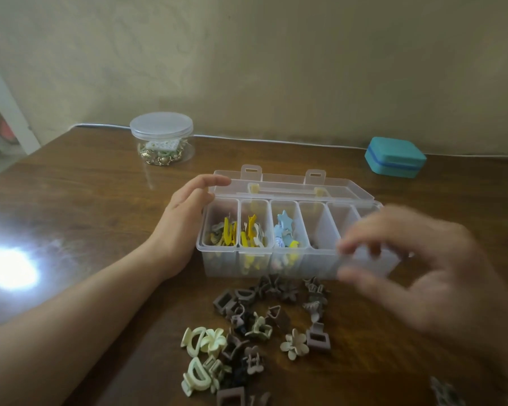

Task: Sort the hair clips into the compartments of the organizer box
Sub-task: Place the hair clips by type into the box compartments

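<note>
The organizer box [288, 230], clear plastic with its lid thrown back, sits mid-counter [85, 200] with a row of compartments open upward: the first two from the left hold yellow and pale clips [238, 234], the third holds blue star-shaped and mixed clips [285, 231], the fourth shows something dark low at its bottom that is too blurred to name, and what lies farther right is hidden behind the right hand. By my reading the sort is roughly half done at most, since a large loose pile of hair clips [255, 332], brown, mauve, dark and cream-green claws and flowers, lies on the counter just in front of the box, near its front wall. The left hand [185, 218] rests against the box's left end, fingers straight and relaxed, steadying rather than gripping. The right hand [423, 276] hovers motion-blurred over the right-hand compartments, above and to the right of the pile and apart from it; its fingers are loosely curled with thumb and fingertips near each other, but whether that grip pinches a clip or is empty I cannot tell.
</note>
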Demonstrator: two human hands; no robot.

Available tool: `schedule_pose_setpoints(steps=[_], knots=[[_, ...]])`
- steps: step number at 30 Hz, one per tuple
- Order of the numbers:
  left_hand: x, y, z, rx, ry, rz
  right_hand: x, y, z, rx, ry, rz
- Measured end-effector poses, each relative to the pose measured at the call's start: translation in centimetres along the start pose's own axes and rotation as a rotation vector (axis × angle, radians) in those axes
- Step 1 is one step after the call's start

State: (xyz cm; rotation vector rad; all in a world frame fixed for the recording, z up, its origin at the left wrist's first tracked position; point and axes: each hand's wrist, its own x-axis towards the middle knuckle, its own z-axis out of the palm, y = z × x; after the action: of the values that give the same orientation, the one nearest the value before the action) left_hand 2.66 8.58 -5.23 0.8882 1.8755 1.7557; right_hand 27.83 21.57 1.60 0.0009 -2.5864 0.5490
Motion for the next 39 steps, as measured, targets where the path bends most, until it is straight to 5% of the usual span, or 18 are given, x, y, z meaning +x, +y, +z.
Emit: schedule_pose_setpoints(steps=[3,7,11,14,17,23,26,29,31,37,39], knots=[[0.1,-0.1,0.1,0.004,0.01,-0.001,-0.5,-0.8,0.3,-0.086,-0.403,-0.086],[0.1,0.0,0.1,0.013,0.003,0.001,-0.9,-0.3,2.0,-0.288,-0.58,-0.108],[0.0,0.1,0.1,0.011,-0.014,0.009,-0.5,-0.5,1.0,-0.173,-0.407,-0.16],[0.0,0.1,0.1,0.009,-0.024,0.01,0.4,-1.0,-0.3,0.088,-0.06,0.032],[0.0,0.1,0.2,0.007,-0.022,0.009,2.1,-0.2,-0.3,0.031,0.118,0.211],[-0.1,0.1,0.0,-0.018,-0.024,0.007,1.9,0.6,0.6,-0.172,0.089,0.117],[0.0,0.0,0.2,-0.028,-0.023,0.011,0.3,-0.4,0.3,-0.179,-0.171,-0.042],[-0.1,0.2,0.5,-0.041,-0.028,0.037,-0.4,-0.1,1.0,-0.384,-0.483,-0.006],[-0.1,0.2,0.5,-0.038,-0.024,0.036,-0.5,0.2,1.7,-0.384,-0.545,-0.001],[-0.1,0.3,0.4,-0.058,-0.036,0.028,-0.1,-0.5,0.9,-0.199,-0.445,-0.012],[-0.1,0.2,0.4,-0.068,-0.041,0.021,0.2,-0.5,0.5,-0.034,-0.288,0.023]])
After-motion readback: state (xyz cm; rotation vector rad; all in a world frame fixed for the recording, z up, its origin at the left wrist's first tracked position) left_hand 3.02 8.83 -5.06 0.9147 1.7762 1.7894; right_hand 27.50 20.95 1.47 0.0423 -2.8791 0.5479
